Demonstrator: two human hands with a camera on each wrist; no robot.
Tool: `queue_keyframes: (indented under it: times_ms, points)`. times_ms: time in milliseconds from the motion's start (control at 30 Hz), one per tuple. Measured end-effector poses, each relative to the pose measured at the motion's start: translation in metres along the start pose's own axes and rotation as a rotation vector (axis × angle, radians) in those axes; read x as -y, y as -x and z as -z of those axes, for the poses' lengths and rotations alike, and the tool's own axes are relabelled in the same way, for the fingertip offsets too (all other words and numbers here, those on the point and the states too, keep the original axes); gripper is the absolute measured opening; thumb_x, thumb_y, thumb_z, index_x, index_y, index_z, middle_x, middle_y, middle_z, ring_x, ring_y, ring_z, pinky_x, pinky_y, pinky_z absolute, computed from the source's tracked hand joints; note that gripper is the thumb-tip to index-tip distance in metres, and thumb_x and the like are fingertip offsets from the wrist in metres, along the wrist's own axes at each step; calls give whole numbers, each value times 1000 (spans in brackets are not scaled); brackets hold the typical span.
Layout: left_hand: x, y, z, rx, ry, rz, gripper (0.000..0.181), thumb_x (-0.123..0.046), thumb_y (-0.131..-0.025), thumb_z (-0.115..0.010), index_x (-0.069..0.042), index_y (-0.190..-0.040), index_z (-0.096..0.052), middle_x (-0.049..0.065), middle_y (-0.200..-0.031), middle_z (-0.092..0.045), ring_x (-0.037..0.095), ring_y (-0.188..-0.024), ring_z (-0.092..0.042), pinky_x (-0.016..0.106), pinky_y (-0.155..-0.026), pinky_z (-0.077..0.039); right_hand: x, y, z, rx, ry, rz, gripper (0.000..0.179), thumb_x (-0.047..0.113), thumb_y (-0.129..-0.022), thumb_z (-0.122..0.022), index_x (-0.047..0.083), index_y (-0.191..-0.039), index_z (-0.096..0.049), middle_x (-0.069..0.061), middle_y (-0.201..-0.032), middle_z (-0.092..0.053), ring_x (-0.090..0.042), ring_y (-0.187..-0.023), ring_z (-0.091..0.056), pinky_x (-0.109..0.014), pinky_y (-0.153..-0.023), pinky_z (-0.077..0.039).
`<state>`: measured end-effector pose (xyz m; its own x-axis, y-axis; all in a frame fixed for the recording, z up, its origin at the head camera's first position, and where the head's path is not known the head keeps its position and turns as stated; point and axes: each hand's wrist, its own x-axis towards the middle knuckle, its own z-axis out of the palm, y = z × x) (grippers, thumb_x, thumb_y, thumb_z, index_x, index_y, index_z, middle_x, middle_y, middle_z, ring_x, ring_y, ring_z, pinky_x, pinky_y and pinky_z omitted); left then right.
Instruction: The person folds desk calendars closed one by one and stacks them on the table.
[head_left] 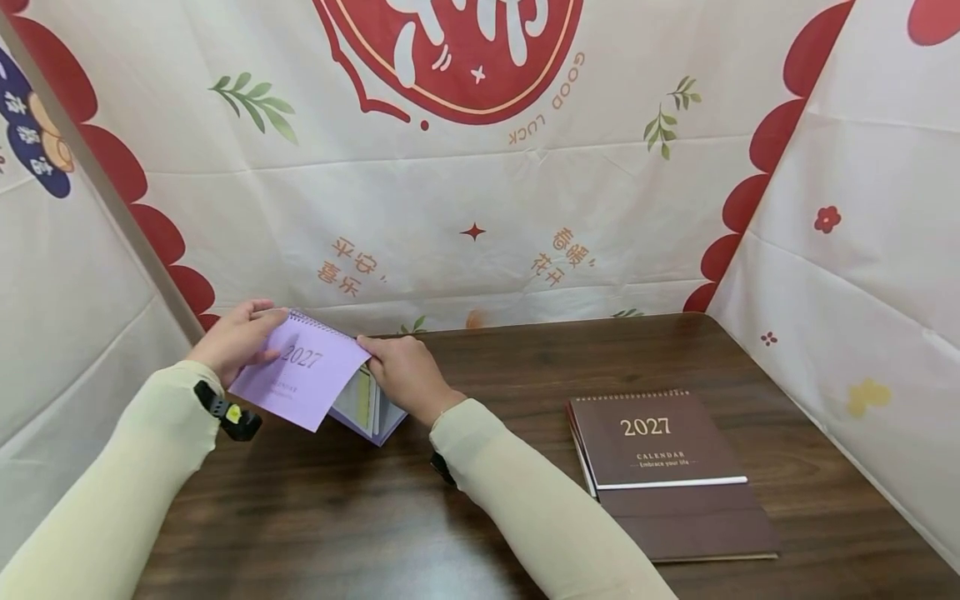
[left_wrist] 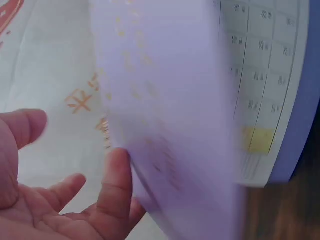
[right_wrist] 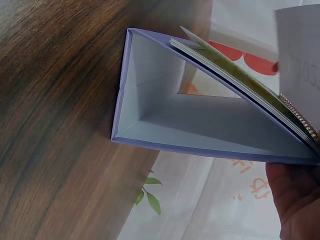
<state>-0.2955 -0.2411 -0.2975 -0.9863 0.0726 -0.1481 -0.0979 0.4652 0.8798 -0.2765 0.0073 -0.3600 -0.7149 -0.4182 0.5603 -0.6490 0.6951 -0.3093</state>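
A purple desk calendar (head_left: 322,383) marked 2027 stands tilted at the table's left, its stand spread like a tent. My right hand (head_left: 408,375) grips its top right corner by the spiral binding, thumb in front. The purple front cover (left_wrist: 165,100) is lifted away from the pages, and a printed date grid (left_wrist: 257,65) shows behind it. My left hand (head_left: 236,340) is at the cover's left side, fingers spread and fairly straight, one fingertip touching the cover's edge. From the right wrist view, the hollow stand (right_wrist: 170,115) shows its pale inside.
A brown 2027 calendar (head_left: 663,437) lies on the right of the dark wooden table (head_left: 360,525), over a brown panel (head_left: 690,525). White printed cloth (head_left: 480,192) hangs behind the table and along both sides.
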Motion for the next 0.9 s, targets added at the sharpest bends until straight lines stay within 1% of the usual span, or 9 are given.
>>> queue_keyframes:
  times_ms: [67, 200, 300, 367, 467, 567, 633, 700, 900]
  points:
    - [5, -7, -5, -9, -2, 13, 91, -53, -99, -50, -3, -158, -2, 30, -157, -20, 36, -122, -45, 26, -79, -54, 0, -1, 0, 8, 8, 3, 30, 16, -99, -62, 14, -128, -68, -1, -118, -70, -11, -94, -69, -25, -76, -54]
    - [17, -19, -14, 13, -36, 3, 98, -57, -97, -52, -5, -158, 3, 31, -157, -18, 38, -123, -45, 39, -92, -48, 0, -3, 2, 54, 24, 28, 31, 18, -100, -60, 13, -130, -67, -2, -120, -69, -13, -100, -69, -26, -81, -54]
    - [26, -24, -19, 16, -37, -14, 99, -55, -97, -54, -6, -158, 6, 32, -157, -17, 41, -128, -41, 53, -102, -41, -1, -5, 6, 114, 14, 49, 33, 16, -101, -59, 11, -133, -64, -3, -123, -67, -12, -100, -68, -26, -82, -53]
    - [30, -26, -21, 5, -32, -33, 100, -54, -97, -56, -6, -158, 7, 32, -157, -16, 44, -132, -39, 57, -104, -38, -2, -6, 9, 159, -13, 51, 34, 15, -102, -57, 10, -135, -62, -4, -125, -66, -10, -99, -66, -24, -81, -52]
    - [36, -28, -23, -13, -31, -64, 101, -54, -96, -56, -6, -158, 7, 33, -157, -13, 47, -135, -36, 55, -102, -41, -5, -7, 13, 232, -84, 33, 38, 13, -103, -55, 8, -140, -57, -5, -132, -62, -5, -95, -61, -19, -77, -49]
    - [41, -29, -25, -25, -33, -100, 100, -54, -96, -55, -6, -158, 7, 34, -157, -14, 48, -136, -37, 50, -99, -45, -8, -6, 16, 293, -178, -12, 40, 12, -104, -52, 10, -144, -51, -4, -137, -58, -4, -72, -55, -17, -67, -44]
    - [43, -29, -26, -36, -30, -113, 100, -53, -96, -56, -6, -158, 6, 35, -156, -16, 47, -134, -39, 47, -97, -46, -10, -5, 16, 311, -240, -46, 42, 11, -104, -51, 13, -146, -49, -2, -137, -59, -6, -57, -43, -18, -59, -41]
    - [46, -30, -26, -47, -27, -120, 99, -52, -96, -57, -6, -158, 6, 36, -155, -17, 47, -133, -42, 46, -97, -47, -11, -4, 16, 315, -313, -86, 42, 11, -105, -49, 15, -146, -49, -1, -136, -59, -9, -50, -34, -21, -55, -38]
    - [50, -31, -27, -55, -29, -138, 97, -44, -96, -62, -6, -159, 2, 36, -152, -24, 47, -130, -44, 46, -97, -47, -13, 3, 13, 290, -494, -242, 42, 15, -105, -45, 21, -146, -51, 4, -139, -57, -11, -59, -40, -26, -57, -39]
